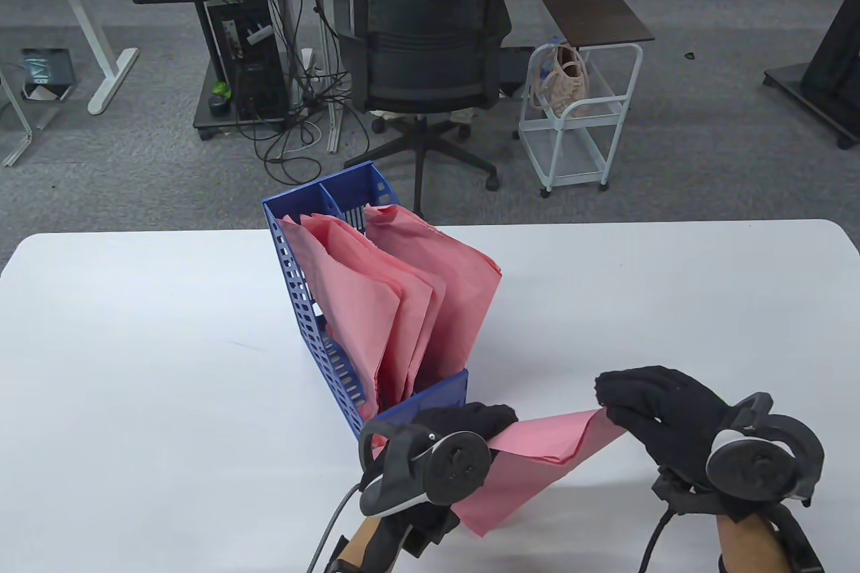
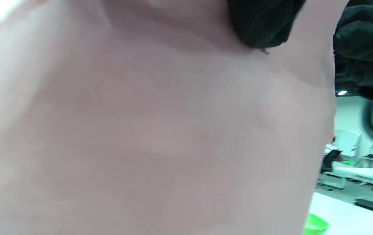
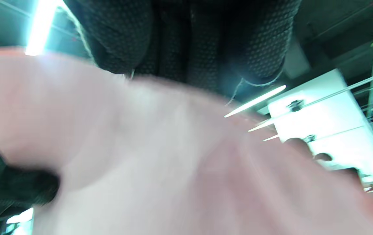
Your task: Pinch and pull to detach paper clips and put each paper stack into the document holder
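Observation:
A pink paper stack (image 1: 537, 462) hangs between my two hands above the table's near edge. My left hand (image 1: 470, 428) grips its left end, just in front of the blue document holder (image 1: 430, 398). My right hand (image 1: 635, 405) pinches the stack's right corner. The holder stands upright near the table's middle, with several pink paper stacks (image 1: 403, 304) leaning in it. No paper clip shows in any view. The pink stack (image 2: 157, 130) fills the left wrist view, and the same blurred sheet (image 3: 160, 169) covers most of the right wrist view below my gloved fingers (image 3: 189, 42).
The white table (image 1: 134, 365) spreads to both sides of the holder. A green bowl-like object (image 2: 315, 225) sits on the table in the left wrist view. Beyond the far edge stand a black office chair (image 1: 430, 56) and a white trolley (image 1: 578, 123).

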